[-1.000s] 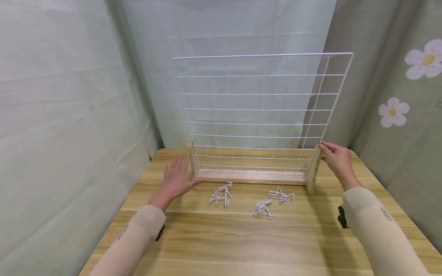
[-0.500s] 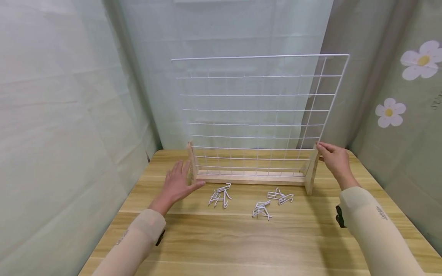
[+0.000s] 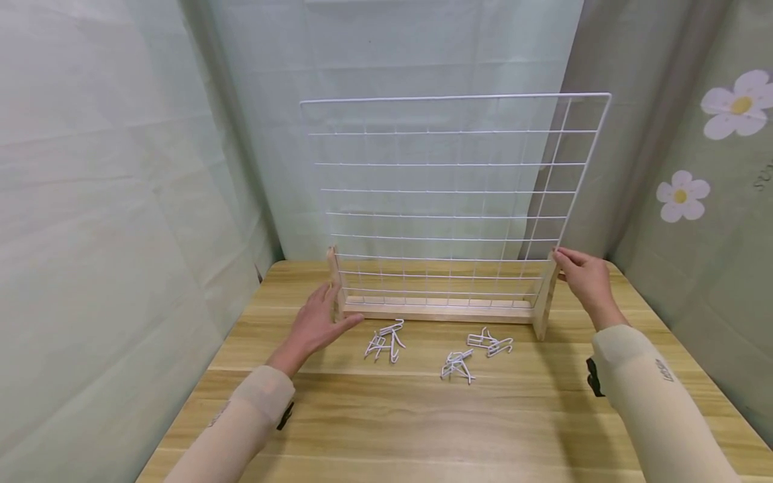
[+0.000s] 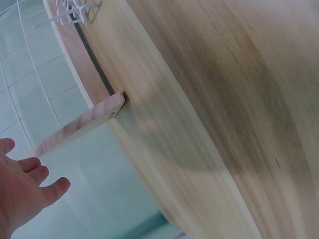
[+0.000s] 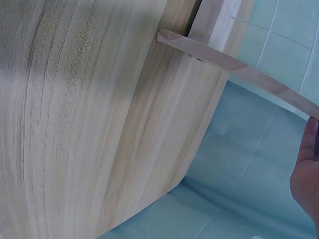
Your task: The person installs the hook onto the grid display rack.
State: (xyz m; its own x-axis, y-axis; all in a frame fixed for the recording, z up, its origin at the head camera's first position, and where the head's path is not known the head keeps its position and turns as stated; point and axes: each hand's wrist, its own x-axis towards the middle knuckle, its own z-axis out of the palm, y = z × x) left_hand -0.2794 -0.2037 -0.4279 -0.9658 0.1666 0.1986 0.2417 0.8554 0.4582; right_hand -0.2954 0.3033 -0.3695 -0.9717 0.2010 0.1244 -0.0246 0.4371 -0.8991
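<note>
A white wire grid rack (image 3: 447, 191) stands upright in a wooden base with two side posts. My right hand (image 3: 587, 280) pinches the top of the right wooden post (image 3: 545, 300), beside the grid's edge; in the right wrist view only part of that hand (image 5: 306, 169) shows at the post's upper end. My left hand (image 3: 317, 320) is at the left wooden post (image 3: 336, 285), fingers extended and thumb spread toward the base's front. In the left wrist view, the left fingers (image 4: 55, 189) look straight and hold nothing. Whether they touch the post is unclear.
Small white wire hangers lie in three loose clusters before the base: left (image 3: 386, 341), middle (image 3: 458, 366) and right (image 3: 490, 343). Everything stands on a wood-grain table (image 3: 386, 422). Pale cloth (image 3: 121, 221) hangs around it on the left, back and right.
My left hand has shifted slightly right, closer to the left post, its fingers a little lower. My right hand keeps its hold on the right post. The hangers lie as before.
</note>
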